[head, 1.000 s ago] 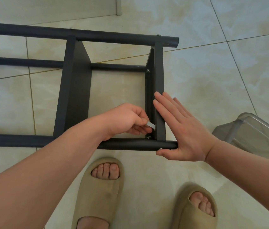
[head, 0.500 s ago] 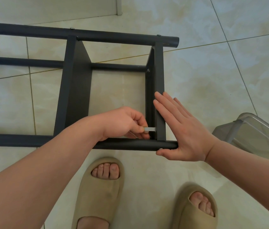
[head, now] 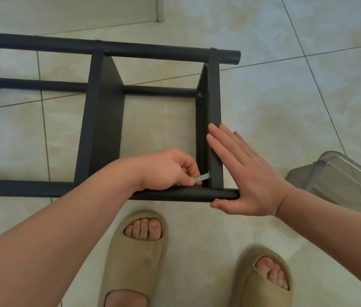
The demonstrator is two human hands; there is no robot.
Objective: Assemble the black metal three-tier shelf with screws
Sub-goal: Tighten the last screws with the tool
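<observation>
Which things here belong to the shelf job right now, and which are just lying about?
In the job: black shelf frame; small silver wrench, pinched by the left hand at the near corner; right hand, pressed flat against the end panel.
Lying about: clear plastic box on the floor, right of the frame.

My left hand [head: 166,169] curls at the near right corner of the shelf [head: 106,129], fingertips pinching a small flat wrench [head: 201,178]. My right hand [head: 248,176] lies flat, fingers straight, pressed against the shelf's right end.

Left hand [head: 166,169] lower, wrench [head: 201,178] swung — tip upward
</observation>
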